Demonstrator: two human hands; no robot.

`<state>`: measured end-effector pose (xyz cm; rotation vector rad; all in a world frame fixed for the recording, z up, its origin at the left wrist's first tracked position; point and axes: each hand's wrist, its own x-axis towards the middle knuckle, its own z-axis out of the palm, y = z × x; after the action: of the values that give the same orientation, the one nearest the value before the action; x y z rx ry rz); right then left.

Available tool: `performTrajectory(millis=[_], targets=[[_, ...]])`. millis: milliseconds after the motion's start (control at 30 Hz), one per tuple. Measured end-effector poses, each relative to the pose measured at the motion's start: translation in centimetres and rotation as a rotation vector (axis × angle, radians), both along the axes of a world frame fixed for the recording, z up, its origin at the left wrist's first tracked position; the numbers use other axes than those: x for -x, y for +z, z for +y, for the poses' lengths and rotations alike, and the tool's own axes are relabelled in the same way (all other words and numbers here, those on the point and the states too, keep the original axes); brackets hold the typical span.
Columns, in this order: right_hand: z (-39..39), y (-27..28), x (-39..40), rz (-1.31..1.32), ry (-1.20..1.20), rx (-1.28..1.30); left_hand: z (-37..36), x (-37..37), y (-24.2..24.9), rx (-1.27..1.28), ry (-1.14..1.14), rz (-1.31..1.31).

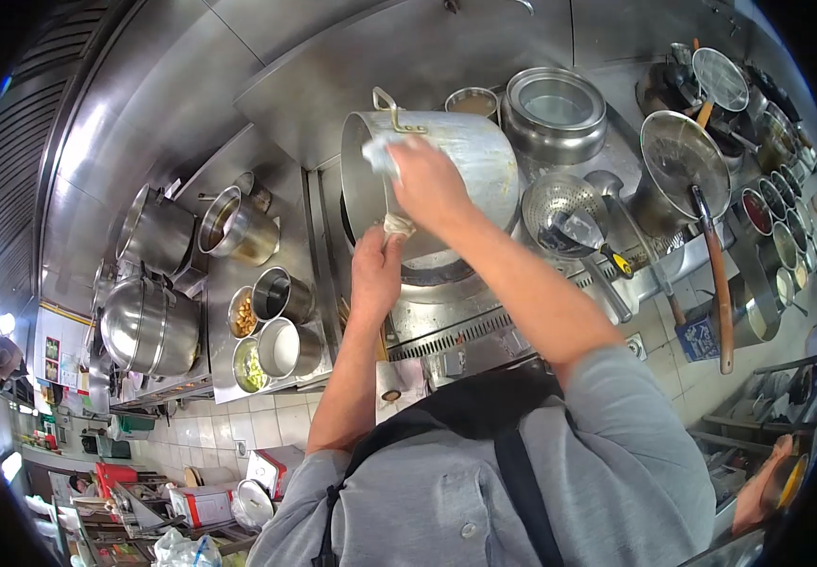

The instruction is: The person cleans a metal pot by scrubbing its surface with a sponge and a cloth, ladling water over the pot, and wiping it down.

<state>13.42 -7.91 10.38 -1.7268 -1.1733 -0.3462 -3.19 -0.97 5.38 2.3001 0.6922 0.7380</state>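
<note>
A large aluminium stockpot [474,156] lies tipped on its side over the stove, its mouth facing left. One loop handle [387,106] sticks up from its top side. My left hand [375,274] is closed at the pot's near rim, where a pale, cloth-like bundle [397,225] shows at the fingertips. My right hand [430,184] is closed round a white cloth [380,154] and presses it against the rim of the mouth. The fingers' undersides are hidden.
To the right are a perforated ladle [564,210], a long-handled ladle [630,222] and a strainer [684,161]. A lidded steel pot [553,118] stands behind. Small steel containers [290,348], some with chopped food, and a domed steamer [148,326] stand left.
</note>
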Motion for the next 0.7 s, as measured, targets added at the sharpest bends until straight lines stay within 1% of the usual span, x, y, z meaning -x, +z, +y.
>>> performTrajectory(millis=[67,100,200,233,333,367,467,500,600,700], targets=[[2.1,1.6,-1.7,0.010,-0.063,-0.012,-0.6,0.0,0.3,-0.014,-0.020,-0.015],[1.7,1.7,-1.1,-0.025,-0.070,0.000,-0.6,0.0,0.6,-0.025,-0.033,-0.022],[-1.0,-0.9,2.8,-0.126,-0.007,-0.040,0.0,0.0,-0.1,-0.036,-0.001,0.035],[-2.1,-1.2,3.8,-0.111,0.055,-0.024,-0.1,0.0,-0.2,-0.046,-0.004,0.028],[-2.0,-1.7,1.0,-0.039,0.024,-0.045,-0.2,0.2,0.3,-0.069,-0.017,0.012],[-1.4,-1.3,-0.8,0.021,-0.092,0.033,-0.4,0.1,0.4,-0.063,-0.022,0.001],[-1.1,-1.2,-1.8,0.038,-0.083,-0.051,-0.6,0.0,0.1,-0.036,-0.034,-0.016],[-1.0,-2.2,-0.4,-0.029,-0.079,-0.129,-0.4,0.0,-0.1,-0.024,-0.030,-0.020],[-2.8,-2.3,3.4,0.008,0.036,-0.003,0.3,0.3,-1.1,-0.050,-0.014,0.017],[-0.1,-0.3,0.8,0.046,-0.001,-0.036,0.0,0.3,-0.3,-0.081,0.013,-0.027]])
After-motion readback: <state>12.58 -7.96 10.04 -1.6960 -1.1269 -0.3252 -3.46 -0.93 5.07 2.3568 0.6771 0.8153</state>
